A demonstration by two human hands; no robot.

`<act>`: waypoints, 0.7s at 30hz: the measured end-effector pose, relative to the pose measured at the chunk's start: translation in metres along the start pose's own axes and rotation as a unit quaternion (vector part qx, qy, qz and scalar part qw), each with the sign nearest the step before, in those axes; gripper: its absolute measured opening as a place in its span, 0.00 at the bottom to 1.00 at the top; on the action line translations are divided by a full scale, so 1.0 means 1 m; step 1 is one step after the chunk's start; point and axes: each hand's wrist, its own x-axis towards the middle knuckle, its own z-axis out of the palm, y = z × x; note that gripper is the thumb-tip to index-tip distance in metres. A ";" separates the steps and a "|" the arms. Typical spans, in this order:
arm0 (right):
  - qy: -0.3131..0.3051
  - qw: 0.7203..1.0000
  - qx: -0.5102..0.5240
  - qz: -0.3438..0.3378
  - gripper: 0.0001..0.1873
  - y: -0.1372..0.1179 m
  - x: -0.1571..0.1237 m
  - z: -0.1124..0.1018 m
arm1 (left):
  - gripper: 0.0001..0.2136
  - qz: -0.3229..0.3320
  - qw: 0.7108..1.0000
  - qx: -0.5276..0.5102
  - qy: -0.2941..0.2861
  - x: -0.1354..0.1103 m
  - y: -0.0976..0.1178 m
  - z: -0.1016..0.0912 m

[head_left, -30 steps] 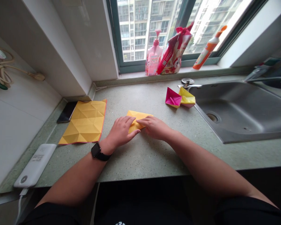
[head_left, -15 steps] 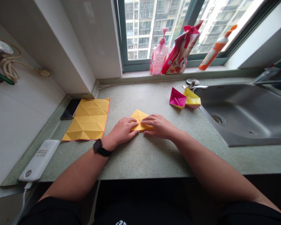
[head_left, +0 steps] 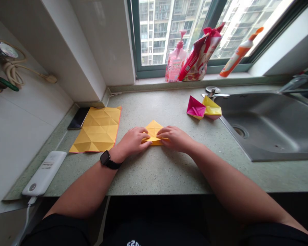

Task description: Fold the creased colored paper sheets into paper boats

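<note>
A folded yellow paper triangle (head_left: 153,130) lies on the speckled green countertop (head_left: 156,174), its point toward the window. My left hand (head_left: 133,141) and my right hand (head_left: 174,138) meet at its lower edge, and their fingers hide the middle of that edge. Both hands hold the paper down against the counter. To the left lies a flat, creased yellow sheet with a red edge (head_left: 96,130). A pink paper boat (head_left: 195,108) and a yellow paper boat (head_left: 212,108) stand side by side at the far right.
A black phone (head_left: 78,118) lies partly under the creased sheet, and a white power bank (head_left: 44,173) with a cable sits at the left edge. A steel sink (head_left: 267,136) is set in at the right. A pink pump bottle (head_left: 175,61), a printed bag (head_left: 200,56) and an orange bottle (head_left: 237,56) stand on the windowsill.
The yellow paper has turned from a tilted shape to a point-up triangle. My hands have drawn closer together along its lower edge. The view has shifted slightly.
</note>
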 end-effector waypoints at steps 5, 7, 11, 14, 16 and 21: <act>-0.010 1.000 0.016 0.008 0.10 -0.005 0.000 -0.008 | 0.11 -0.022 1.000 0.003 -0.011 -0.001 0.003 -0.007; -0.013 1.000 0.019 0.017 0.09 -0.008 0.000 -0.011 | 0.11 -0.027 1.000 0.001 -0.015 0.000 0.005 -0.008; -0.027 0.999 0.020 0.033 0.07 -0.011 0.000 -0.014 | 0.13 -0.034 0.999 0.004 -0.017 -0.001 0.008 -0.008; -0.020 0.998 0.013 0.055 0.06 -0.011 -0.001 -0.013 | 0.14 -0.045 0.999 0.010 -0.010 -0.001 0.009 -0.006; -0.009 0.997 0.009 0.076 0.09 -0.010 -0.001 -0.011 | 0.12 -0.056 0.998 0.007 0.001 0.000 0.007 -0.004; 0.007 0.992 -0.011 0.126 0.18 -0.010 0.002 -0.004 | 0.11 -0.085 0.995 -0.021 0.038 0.002 0.001 0.005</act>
